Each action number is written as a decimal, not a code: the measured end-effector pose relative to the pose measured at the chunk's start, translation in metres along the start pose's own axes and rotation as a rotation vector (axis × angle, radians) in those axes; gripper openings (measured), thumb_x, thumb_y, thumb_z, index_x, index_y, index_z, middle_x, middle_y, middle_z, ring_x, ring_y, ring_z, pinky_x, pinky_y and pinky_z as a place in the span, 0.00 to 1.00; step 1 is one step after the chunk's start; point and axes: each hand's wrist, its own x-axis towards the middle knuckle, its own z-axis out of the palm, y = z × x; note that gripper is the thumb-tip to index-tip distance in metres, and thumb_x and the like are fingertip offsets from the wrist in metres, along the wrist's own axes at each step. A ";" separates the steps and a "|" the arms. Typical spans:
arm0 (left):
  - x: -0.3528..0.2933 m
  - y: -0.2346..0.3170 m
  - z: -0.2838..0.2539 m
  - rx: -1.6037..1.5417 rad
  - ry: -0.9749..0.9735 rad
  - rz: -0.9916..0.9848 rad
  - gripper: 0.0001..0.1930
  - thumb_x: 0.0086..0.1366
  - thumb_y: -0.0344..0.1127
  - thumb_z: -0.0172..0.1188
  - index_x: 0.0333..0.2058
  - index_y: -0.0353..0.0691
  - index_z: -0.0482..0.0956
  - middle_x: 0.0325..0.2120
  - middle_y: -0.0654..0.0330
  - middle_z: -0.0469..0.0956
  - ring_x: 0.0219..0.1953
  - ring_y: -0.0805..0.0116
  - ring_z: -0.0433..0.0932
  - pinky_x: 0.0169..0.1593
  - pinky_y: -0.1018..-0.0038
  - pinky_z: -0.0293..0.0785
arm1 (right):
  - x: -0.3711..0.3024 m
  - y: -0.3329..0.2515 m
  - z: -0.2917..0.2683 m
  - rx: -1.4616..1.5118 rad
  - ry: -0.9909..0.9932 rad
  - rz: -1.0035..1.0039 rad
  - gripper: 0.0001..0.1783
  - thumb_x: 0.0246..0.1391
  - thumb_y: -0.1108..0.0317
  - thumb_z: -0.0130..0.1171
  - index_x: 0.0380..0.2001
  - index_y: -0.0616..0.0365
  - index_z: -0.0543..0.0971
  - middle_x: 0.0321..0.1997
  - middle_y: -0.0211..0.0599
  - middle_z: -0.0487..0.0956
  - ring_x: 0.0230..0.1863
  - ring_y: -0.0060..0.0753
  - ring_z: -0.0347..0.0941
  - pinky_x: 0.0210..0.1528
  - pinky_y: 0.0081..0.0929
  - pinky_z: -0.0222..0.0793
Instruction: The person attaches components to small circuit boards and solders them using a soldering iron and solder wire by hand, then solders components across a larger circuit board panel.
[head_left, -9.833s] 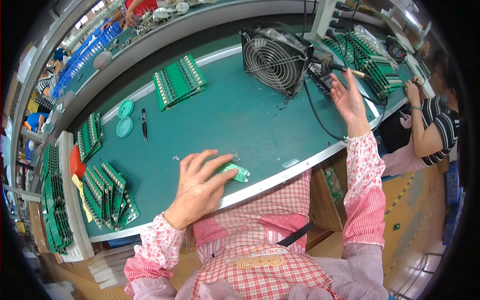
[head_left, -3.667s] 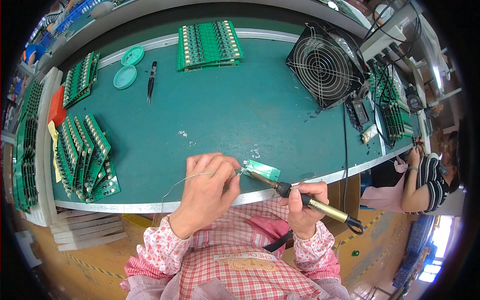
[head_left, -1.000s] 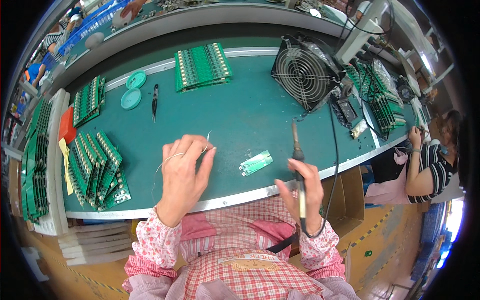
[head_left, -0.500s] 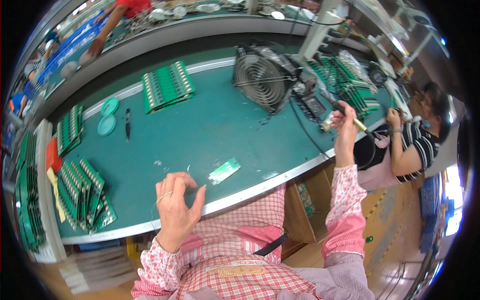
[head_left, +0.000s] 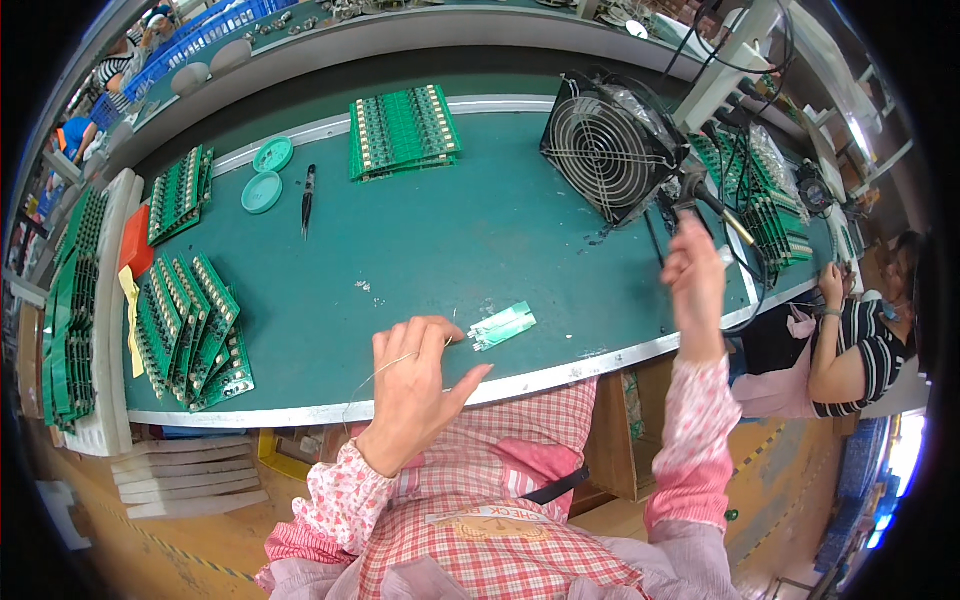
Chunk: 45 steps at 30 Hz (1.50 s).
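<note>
My left hand (head_left: 415, 385) hovers at the front edge of the green-topped bench (head_left: 420, 245), fingers curled with a thin solder wire (head_left: 385, 368) in them. The wire runs back across the knuckles toward the wrist. Just right of those fingertips lies a small pale-green circuit board (head_left: 503, 325) with white leads at its left end. My right hand (head_left: 695, 280) is over the right part of the bench, fingers blurred by motion. Slightly beyond it, a soldering iron (head_left: 738, 226) with a dark handle and brass-coloured shaft rests by its stand, apart from the hand.
A black fan (head_left: 600, 155) with a wire grille stands at the back right. Stacked green boards (head_left: 405, 130) lie at the back, with more boards (head_left: 195, 325) at the left. Tweezers (head_left: 308, 203) lie near two turquoise round lids (head_left: 262, 192). A co-worker (head_left: 850, 345) sits at the right.
My right hand has let go of the soldering iron and drawn away from it. My left hand stays near the small board with the wire. The whole view has shifted.
</note>
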 end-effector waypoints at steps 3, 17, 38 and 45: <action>-0.003 -0.002 0.006 -0.006 0.010 0.024 0.21 0.48 0.39 0.75 0.38 0.41 0.75 0.37 0.59 0.77 0.40 0.60 0.74 0.44 0.66 0.62 | -0.075 0.018 0.070 -0.674 -0.419 -0.356 0.24 0.51 0.65 0.69 0.51 0.56 0.76 0.40 0.34 0.79 0.38 0.27 0.75 0.37 0.26 0.73; -0.002 -0.005 0.002 -0.183 0.151 -0.016 0.17 0.48 0.31 0.73 0.36 0.39 0.76 0.37 0.54 0.78 0.41 0.56 0.76 0.44 0.65 0.66 | -0.088 0.001 0.083 -0.987 -0.429 -0.261 0.20 0.47 0.65 0.73 0.42 0.60 0.80 0.32 0.32 0.77 0.29 0.22 0.75 0.31 0.23 0.72; -0.001 0.021 -0.003 -0.014 0.062 0.113 0.06 0.63 0.33 0.63 0.34 0.37 0.79 0.32 0.54 0.79 0.39 0.54 0.77 0.44 0.66 0.71 | -0.153 -0.043 -0.060 0.550 -0.212 0.296 0.25 0.68 0.48 0.48 0.49 0.61 0.73 0.39 0.34 0.75 0.28 0.16 0.66 0.23 0.15 0.67; 0.030 0.063 0.013 -0.588 -0.102 -0.076 0.08 0.56 0.20 0.62 0.35 0.33 0.79 0.36 0.53 0.78 0.40 0.61 0.78 0.46 0.71 0.75 | -0.154 -0.035 -0.052 0.129 -0.264 0.278 0.20 0.67 0.54 0.53 0.42 0.63 0.80 0.33 0.33 0.81 0.23 0.15 0.71 0.23 0.15 0.68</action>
